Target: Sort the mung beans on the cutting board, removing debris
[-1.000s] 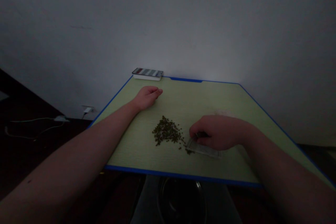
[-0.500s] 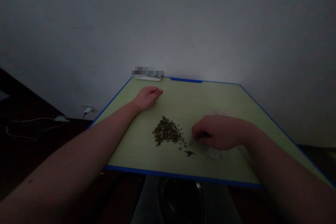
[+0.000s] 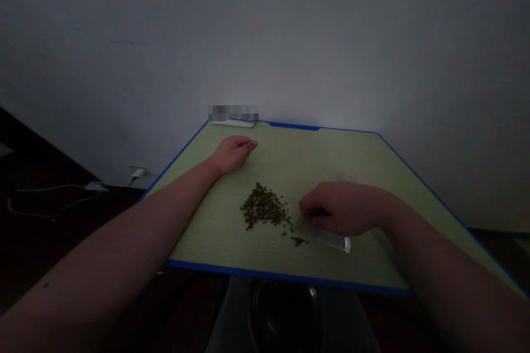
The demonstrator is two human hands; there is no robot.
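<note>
Dim green tabletop (image 3: 207,231) carries a blurred, unreadable object (image 3: 233,116) at its far edge. Right hand (image 3: 342,208) curls over a clear plastic packet (image 3: 323,235), its fingers hiding the grip, just beside a heap of dark seeds (image 3: 263,207); left hand (image 3: 232,154) lies loosely curled, holding nothing.

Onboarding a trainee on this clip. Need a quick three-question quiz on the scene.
1. True or false: the left hand rests on the green board, apart from the dark granules.
2. Which hand is at the clear packet?
3. Fill in: the board's edge is trimmed in ____.

Key: 1. True. 2. The right hand. 3. Blue.
</note>
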